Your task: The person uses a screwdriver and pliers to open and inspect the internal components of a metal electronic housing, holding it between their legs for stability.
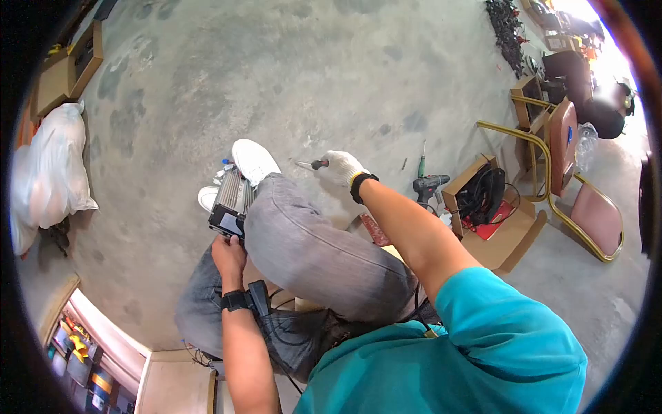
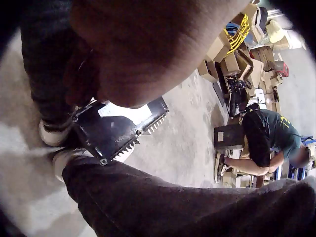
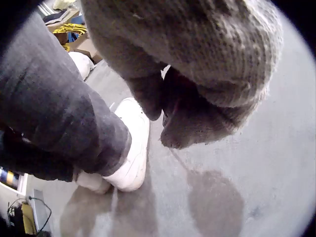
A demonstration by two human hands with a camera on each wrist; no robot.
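Observation:
My bare left hand grips the near end of a finned metal box held between my lower legs. In the left wrist view, the box's black end plate shows a white label and corner screws, with the fingers partly hidden behind the palm. Out to the right over the floor, my right hand, in a white knit glove, holds a screwdriver with a dark handle, its thin shaft pointing left. Curled gloved fingers hide most of that handle in the right wrist view.
A cordless drill and a green-handled screwdriver lie on the floor to the right. Beyond them are a cardboard box of cables and a chair. White sacks stand left. Another person bends over near boxes.

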